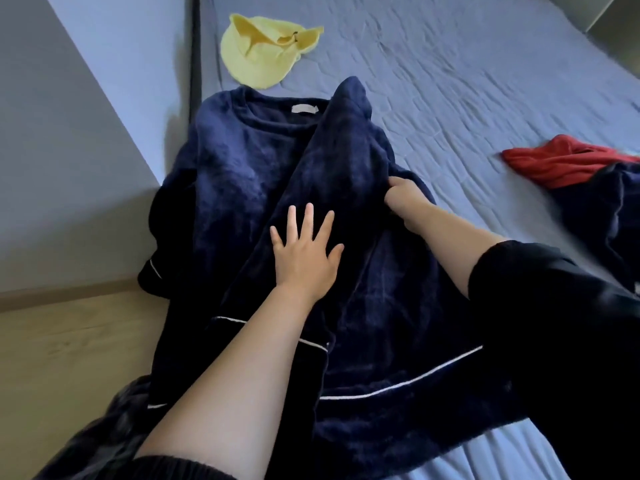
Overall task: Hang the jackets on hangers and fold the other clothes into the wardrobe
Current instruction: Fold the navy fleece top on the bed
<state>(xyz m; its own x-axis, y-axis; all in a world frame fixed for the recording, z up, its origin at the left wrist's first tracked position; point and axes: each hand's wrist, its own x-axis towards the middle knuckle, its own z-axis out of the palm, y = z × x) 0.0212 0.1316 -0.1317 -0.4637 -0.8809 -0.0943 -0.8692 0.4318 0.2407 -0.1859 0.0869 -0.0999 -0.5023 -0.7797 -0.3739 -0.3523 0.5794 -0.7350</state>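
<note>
Navy top [242,174] — being pressed by spread left hand [304,258]; fold at 2 o'clock being gripped by right hand [403,199].

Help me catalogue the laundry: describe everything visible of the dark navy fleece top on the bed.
The dark navy fleece top looks thick and plush, with a round neck, a pale collar label and thin white piping. It lies rumpled across the edge of the blue quilted bed, one sleeve drooping off the side. The left hand presses flat on its middle; the right hand grips a raised fold.
</note>
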